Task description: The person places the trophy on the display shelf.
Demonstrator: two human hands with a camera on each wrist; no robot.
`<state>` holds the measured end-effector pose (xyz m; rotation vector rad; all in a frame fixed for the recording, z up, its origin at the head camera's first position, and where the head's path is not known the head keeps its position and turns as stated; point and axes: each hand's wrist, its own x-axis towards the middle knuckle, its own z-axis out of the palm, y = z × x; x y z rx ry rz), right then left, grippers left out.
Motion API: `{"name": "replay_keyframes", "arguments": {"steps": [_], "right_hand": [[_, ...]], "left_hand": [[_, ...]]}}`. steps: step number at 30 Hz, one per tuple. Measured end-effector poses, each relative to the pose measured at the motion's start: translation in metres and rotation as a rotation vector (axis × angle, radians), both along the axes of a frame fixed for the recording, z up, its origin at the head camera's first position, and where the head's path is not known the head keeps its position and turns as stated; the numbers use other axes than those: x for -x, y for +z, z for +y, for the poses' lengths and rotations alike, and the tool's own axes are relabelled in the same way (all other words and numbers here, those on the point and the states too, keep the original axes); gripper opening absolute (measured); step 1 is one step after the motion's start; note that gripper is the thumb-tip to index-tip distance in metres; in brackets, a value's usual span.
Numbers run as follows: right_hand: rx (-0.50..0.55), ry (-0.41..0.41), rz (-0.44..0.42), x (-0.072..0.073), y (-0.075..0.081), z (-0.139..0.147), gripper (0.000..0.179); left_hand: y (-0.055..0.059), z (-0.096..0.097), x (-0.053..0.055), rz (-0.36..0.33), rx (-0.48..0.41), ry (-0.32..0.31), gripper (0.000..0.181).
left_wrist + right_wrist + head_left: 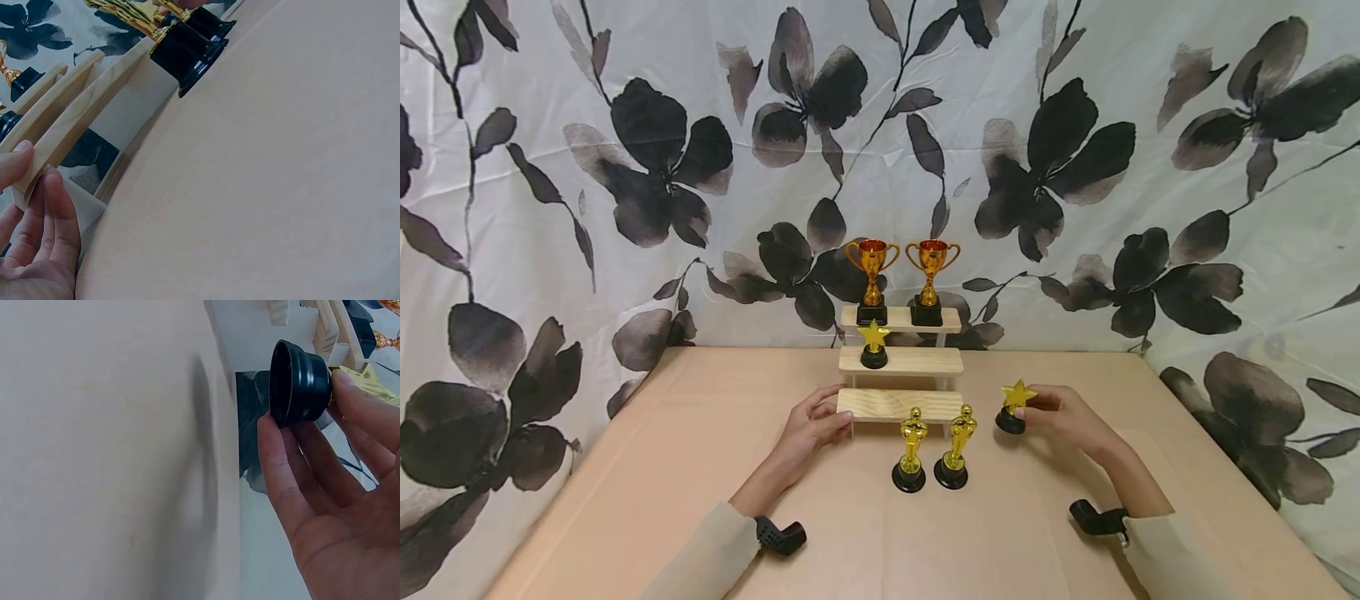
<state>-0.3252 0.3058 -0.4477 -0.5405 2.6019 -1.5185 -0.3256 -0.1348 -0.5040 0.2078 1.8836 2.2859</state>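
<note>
A star trophy (1017, 395) is held by the right hand (1067, 417) beside a three-tier wooden stand (901, 404).
To the right of the stand, the gold star on its black base is pinched between thumb and fingers, raised above the bench (700, 433). The stand's lowest tier is pinched at its left end by the left hand (811, 427), thumb uppermost. Two gold cup trophies (872, 257) are set on the stand's top tier, a second star trophy (873, 337) on its middle tier, and two figure trophies (912, 442) are stood just in front.
</note>
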Motion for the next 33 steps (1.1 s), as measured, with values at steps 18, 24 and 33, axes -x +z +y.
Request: {"name": "replay_keyframes", "arguments": {"steps": [18, 24, 33], "right_hand": [[-0.028, -0.002, 0.001, 0.002, 0.016, -0.007, 0.039], [-0.035, 0.003, 0.009, 0.006, 0.024, -0.013, 0.038], [-0.040, 0.009, 0.029, 0.013, 0.034, -0.023, 0.033]], "left_hand": [[0.001, 0.001, -0.001, 0.006, 0.015, 0.007, 0.064], [0.001, 0.001, -0.001, -0.001, 0.016, 0.007, 0.064], [0.004, 0.002, -0.003, 0.001, 0.024, 0.007, 0.066]]}}
